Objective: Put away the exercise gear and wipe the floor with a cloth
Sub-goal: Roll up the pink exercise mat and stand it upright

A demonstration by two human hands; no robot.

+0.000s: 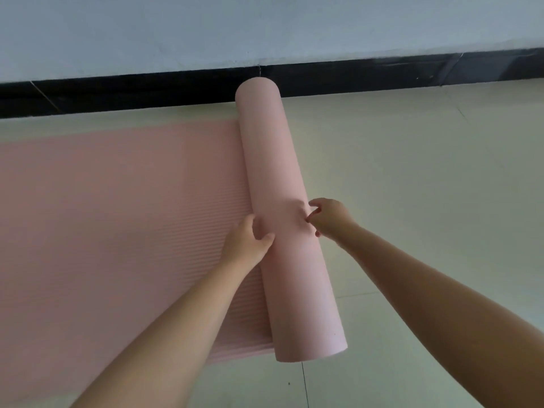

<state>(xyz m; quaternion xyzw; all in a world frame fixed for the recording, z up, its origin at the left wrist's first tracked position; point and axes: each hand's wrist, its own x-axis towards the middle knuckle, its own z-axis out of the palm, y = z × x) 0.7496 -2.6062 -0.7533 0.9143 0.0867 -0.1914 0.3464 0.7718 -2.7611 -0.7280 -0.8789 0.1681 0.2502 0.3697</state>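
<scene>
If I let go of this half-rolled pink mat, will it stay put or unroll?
The pink mat dents under the right hand, so it is probably soft, light foam. Its roll is round on a smooth floor, so it may roll or spring open. The ribbed flat part likely grips somewhat.

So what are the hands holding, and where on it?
Both hands, left and right, grip the mat's rolled part near its middle, from opposite sides.
</scene>
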